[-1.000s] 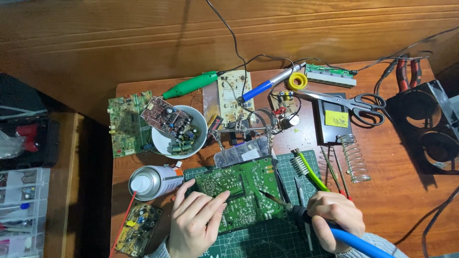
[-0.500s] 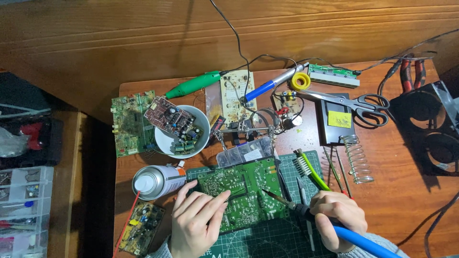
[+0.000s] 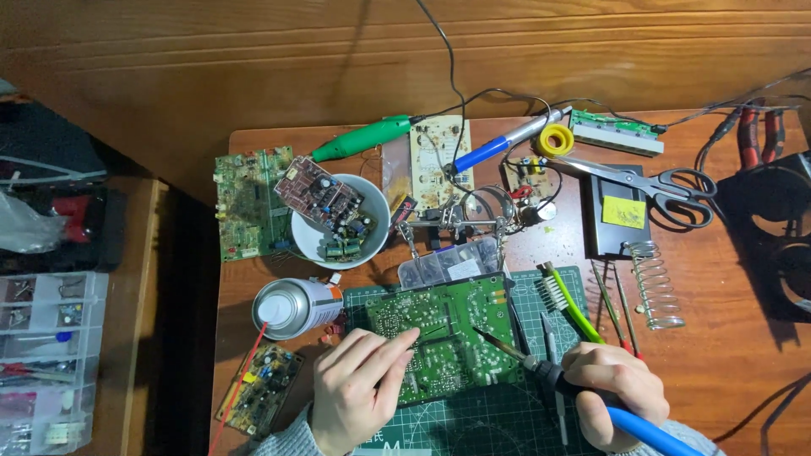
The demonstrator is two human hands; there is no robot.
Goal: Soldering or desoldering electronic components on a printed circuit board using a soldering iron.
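Note:
A green circuit board [image 3: 452,333] lies solder side up on a dark green cutting mat [image 3: 498,422] near the table's front. My left hand [image 3: 359,388] rests on the board's left part, fingers pinched together near a thin wire. My right hand [image 3: 612,393] grips a soldering iron with a blue handle [image 3: 646,431]. Its metal tip [image 3: 486,336] points left and hovers at the board's right side.
A spray can [image 3: 291,306] lies left of the board. Behind it are a white bowl of small boards [image 3: 338,221], a clear parts box [image 3: 448,263], scissors [image 3: 650,181], a coiled iron stand [image 3: 655,287], a green brush [image 3: 570,300] and a parts organizer [image 3: 46,359] at far left.
Both hands stay on the board and the iron. The iron tip has shifted only slightly; most of the difference is the camera's own small movement.

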